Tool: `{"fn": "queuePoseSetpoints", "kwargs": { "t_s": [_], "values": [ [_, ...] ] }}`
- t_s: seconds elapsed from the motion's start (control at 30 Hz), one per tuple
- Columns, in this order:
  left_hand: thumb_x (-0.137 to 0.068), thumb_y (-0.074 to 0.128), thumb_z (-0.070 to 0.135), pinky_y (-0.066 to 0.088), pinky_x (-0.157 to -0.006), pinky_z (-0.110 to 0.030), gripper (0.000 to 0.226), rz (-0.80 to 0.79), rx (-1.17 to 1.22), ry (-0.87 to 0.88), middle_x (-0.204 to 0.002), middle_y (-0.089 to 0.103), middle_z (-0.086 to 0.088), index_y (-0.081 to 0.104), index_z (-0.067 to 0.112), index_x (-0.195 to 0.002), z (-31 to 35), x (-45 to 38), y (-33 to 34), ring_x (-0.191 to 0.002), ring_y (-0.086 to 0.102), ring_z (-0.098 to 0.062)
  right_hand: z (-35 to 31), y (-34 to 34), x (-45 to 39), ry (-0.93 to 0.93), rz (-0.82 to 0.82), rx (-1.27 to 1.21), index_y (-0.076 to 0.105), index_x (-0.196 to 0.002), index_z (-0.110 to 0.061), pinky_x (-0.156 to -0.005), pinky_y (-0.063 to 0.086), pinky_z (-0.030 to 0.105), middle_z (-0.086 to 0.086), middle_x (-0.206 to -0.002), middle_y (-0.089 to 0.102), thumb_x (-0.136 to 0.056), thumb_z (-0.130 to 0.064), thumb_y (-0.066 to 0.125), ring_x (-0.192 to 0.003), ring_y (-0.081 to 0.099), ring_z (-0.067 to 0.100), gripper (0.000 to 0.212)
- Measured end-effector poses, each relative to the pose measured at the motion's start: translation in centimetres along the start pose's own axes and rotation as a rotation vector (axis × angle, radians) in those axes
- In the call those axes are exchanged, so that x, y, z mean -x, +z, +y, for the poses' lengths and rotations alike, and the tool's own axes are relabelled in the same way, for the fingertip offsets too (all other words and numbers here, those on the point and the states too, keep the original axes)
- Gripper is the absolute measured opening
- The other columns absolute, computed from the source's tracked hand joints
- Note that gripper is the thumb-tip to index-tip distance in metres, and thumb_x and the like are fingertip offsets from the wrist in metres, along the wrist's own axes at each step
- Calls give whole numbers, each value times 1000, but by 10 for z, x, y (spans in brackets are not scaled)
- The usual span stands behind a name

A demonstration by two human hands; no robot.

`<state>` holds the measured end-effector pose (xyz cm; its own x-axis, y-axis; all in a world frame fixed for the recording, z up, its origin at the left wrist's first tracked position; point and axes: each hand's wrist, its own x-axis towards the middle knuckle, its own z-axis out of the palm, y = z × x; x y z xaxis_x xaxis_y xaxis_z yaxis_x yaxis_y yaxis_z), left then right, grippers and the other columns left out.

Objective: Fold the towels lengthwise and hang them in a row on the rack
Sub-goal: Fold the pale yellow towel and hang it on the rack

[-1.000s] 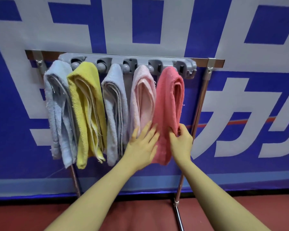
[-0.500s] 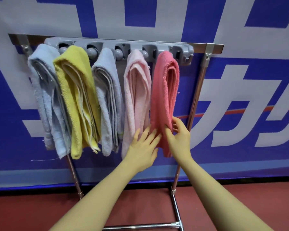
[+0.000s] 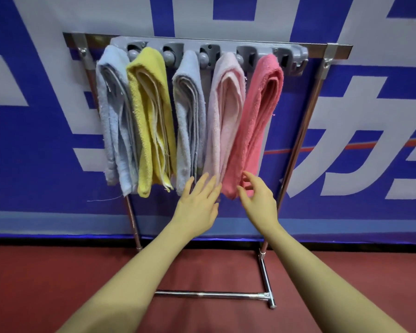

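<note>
Steel-framed rack (image 3: 305,131) w/ five folded towels in a row; coral towel (image 3: 255,121) hangs rightmost. Left hand (image 3: 198,205) flat, fingers spread, holding nothing; right hand (image 3: 258,200) loosely curled, empty, just beside coral towel's bottom end.

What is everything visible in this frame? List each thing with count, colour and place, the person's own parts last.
Folded terry towels: five, hanging in a row on the holder; from left, pale blue, yellow, pale grey-blue, pale pink, coral pink.
Grey plastic clip holder: one, along the rack's top bar.
Chrome metal rack: one, standing before the banner, feet on the floor.
Blue and white printed banner: one, behind the rack.
Red floor: foreground.
Left hand: one, fingers straight, at the pale pink towel's lower end.
Right hand: one, fingers loosely curled, holding nothing, by the coral towel's lower end.
</note>
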<state>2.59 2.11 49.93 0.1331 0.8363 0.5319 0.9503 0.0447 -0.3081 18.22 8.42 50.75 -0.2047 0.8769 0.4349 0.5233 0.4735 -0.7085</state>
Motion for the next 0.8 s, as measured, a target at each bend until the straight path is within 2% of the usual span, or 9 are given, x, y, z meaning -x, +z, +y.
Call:
{"fn": "queuePoseSetpoints", "kwargs": {
  "t_s": [0.17, 0.23, 0.37, 0.47, 0.53, 0.6, 0.73, 0.8],
  "values": [
    [-80, 38, 33, 28, -100, -43, 48, -22, 72, -74, -121, 65, -3, 67, 14, -113, 7, 51, -17, -115, 59, -23, -6, 2, 55, -50, -146, 191, 55, -130, -12, -86, 47, 40, 6, -124, 60, -93, -19, 56, -109, 59, 28, 38],
    [-79, 45, 32, 35, -98, -43, 44, -42, 95, -102, -117, 67, -2, 68, 14, -111, 12, 76, -21, -110, 62, -22, -9, 2, 81, -62, -197, 224, 54, -130, -10, -87, 46, 40, 7, -124, 60, -93, -18, 55, -111, 58, 28, 38],
    [-79, 37, 31, 31, -90, -36, 48, -67, 202, -127, -108, 70, -5, 70, 10, -107, 20, 120, -25, -96, 67, -20, -13, 5, 129, -33, -272, 252, 56, -128, -11, -84, 44, 37, 5, -121, 61, -95, -20, 53, -105, 60, 27, 34],
    [-75, 44, 29, 36, -84, -34, 42, -87, 253, -137, -103, 72, -4, 72, 11, -101, 26, 149, -21, -89, 69, -18, -7, 14, 159, -6, -314, 268, 58, -123, -13, -81, 45, 35, 4, -117, 62, -95, -23, 51, -104, 60, 26, 31],
    [-73, 47, 29, 40, -82, -33, 39, -119, 286, -148, -102, 72, -3, 72, 13, -100, 30, 165, -12, -88, 69, -17, 1, 24, 176, 17, -337, 262, 58, -122, -14, -82, 45, 34, 2, -115, 63, -94, -23, 52, -104, 60, 24, 29],
    [-75, 40, 30, 40, -83, -32, 44, -158, 336, -145, -101, 72, -3, 71, 12, -99, 35, 179, 0, -88, 69, -18, 13, 36, 189, 45, -367, 266, 58, -123, -16, -82, 44, 33, 0, -115, 63, -94, -23, 52, -104, 60, 23, 31],
    [-75, 37, 32, 49, -80, -30, 46, -274, 414, -139, -100, 72, -4, 72, 12, -99, 43, 202, 40, -88, 69, -20, 50, 69, 203, 98, -433, 231, 62, -120, -12, -82, 47, 35, 5, -108, 66, -92, -20, 56, -98, 63, 26, 30],
    [-76, 38, 33, 46, -83, -31, 46, -346, 443, -123, -101, 73, -6, 72, 12, -99, 48, 212, 68, -89, 69, -21, 74, 89, 207, 130, -474, 224, 63, -118, -11, -82, 49, 37, 8, -107, 66, -91, -18, 57, -97, 64, 29, 29]
  ]
}}
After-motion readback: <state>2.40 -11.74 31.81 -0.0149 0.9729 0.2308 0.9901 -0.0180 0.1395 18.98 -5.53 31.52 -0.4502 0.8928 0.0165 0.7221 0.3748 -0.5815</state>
